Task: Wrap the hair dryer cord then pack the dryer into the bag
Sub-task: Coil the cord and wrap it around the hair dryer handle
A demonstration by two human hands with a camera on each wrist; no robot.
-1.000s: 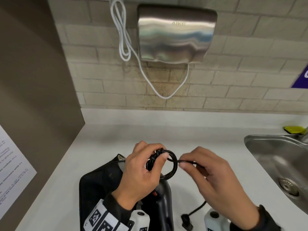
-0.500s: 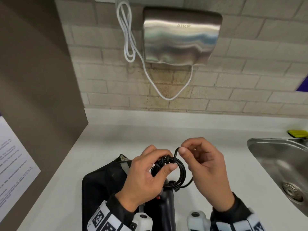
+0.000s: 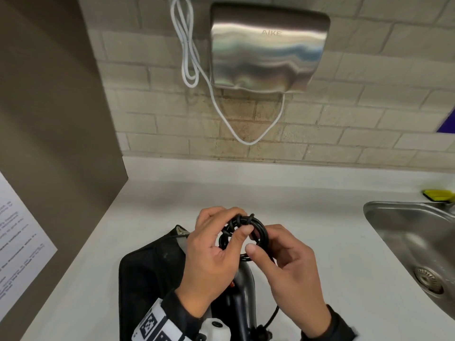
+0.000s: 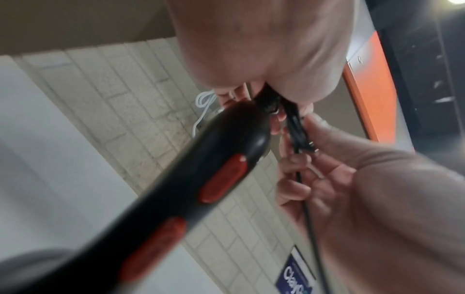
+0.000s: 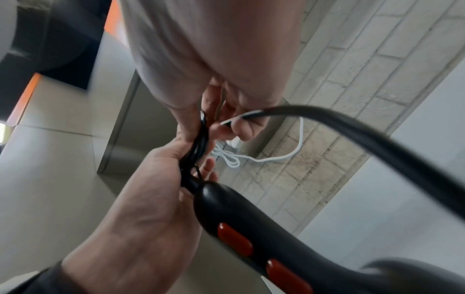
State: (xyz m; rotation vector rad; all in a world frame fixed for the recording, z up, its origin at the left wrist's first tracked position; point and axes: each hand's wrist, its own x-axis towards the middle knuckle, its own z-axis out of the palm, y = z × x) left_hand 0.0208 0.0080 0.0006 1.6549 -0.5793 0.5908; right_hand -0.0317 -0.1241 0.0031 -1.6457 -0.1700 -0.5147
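Note:
My left hand [image 3: 233,226] grips a small coil of black cord [image 3: 256,223] just above the butt of the hair dryer handle [image 3: 242,286]. The handle is black with red buttons [image 4: 222,179]. Beside it my right hand [image 3: 261,242] pinches the cord at the coil's lower right edge. A loose length of cord [image 5: 377,143] runs from the right fingers down past the wrist. Its plug end [image 3: 261,331] hangs near the bottom of the head view. The black bag [image 3: 147,279] lies on the white counter [image 3: 320,217] under my left forearm, with the dryer's body hidden below.
A steel sink [image 3: 408,244] is set into the counter at the right, with a yellow sponge [image 3: 266,194] behind it. A steel wall hand dryer [image 3: 268,50] with a white cable [image 3: 187,57] hangs on the brick wall. A brown panel [image 3: 49,119] bounds the left.
My right hand pulled the cord out to the right, lifted it over the coil, and has now come down to the coil's lower right. The left hand kept holding the coil.

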